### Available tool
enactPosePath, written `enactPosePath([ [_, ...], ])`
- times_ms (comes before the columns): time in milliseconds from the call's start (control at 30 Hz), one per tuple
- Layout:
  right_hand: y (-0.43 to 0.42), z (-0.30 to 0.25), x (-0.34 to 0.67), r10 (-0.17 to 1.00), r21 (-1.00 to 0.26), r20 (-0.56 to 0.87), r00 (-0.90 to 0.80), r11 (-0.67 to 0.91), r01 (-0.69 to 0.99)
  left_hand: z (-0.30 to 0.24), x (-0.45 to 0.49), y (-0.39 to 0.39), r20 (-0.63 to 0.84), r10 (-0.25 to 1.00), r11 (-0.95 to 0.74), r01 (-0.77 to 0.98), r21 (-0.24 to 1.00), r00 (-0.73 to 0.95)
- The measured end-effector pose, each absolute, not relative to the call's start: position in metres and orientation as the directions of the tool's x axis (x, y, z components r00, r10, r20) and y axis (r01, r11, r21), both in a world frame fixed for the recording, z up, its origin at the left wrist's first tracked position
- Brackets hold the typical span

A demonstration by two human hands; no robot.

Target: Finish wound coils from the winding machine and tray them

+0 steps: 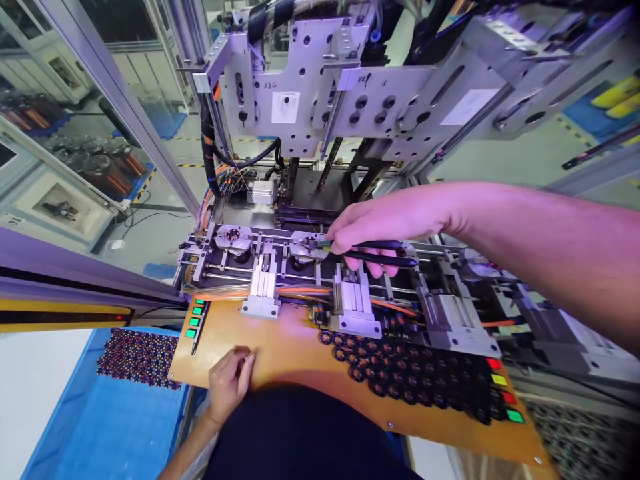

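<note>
In the head view my right hand (373, 230) reaches in from the right over the machine. It grips pliers with black handles (373, 255), and their jaws point left. The tip meets the second metal fixture (303, 245), where a small round part sits, partly hidden by the tool. My left hand (230, 380) rests on the orange-brown panel (287, 350) near its front edge, fingers curled in and nothing visible in them. Further left, another fixture (234, 239) holds a small ring-shaped part (233, 234).
Rows of black ring-shaped parts (415, 370) cover the panel's right side. Green buttons (191, 321) line its left end. A blue tray (115, 427) holds many small parts (137, 357). Metal plates (310, 80) hang above the fixtures. An upright frame post (125, 107) stands left.
</note>
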State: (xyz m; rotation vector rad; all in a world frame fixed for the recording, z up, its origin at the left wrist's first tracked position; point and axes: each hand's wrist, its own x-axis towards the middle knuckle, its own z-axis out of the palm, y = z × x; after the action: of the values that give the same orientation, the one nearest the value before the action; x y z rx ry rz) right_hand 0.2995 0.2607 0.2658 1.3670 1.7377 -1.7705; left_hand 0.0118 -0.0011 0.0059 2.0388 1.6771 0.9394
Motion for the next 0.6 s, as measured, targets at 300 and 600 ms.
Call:
enactPosePath([
  [300,0.269,0.260,0.304,0.378,-0.639,-0.762,-0.526,-0.304,0.707,0.005,0.012,0.001,0.279,0.956,-0.253,0.727,0.638,0.088],
  [600,0.266,0.265,0.299,0.414,-0.669,-0.727,-0.548,-0.243,0.703,0.003,0.010,0.001,0.289,0.952,-0.270,0.725,0.633,0.102],
])
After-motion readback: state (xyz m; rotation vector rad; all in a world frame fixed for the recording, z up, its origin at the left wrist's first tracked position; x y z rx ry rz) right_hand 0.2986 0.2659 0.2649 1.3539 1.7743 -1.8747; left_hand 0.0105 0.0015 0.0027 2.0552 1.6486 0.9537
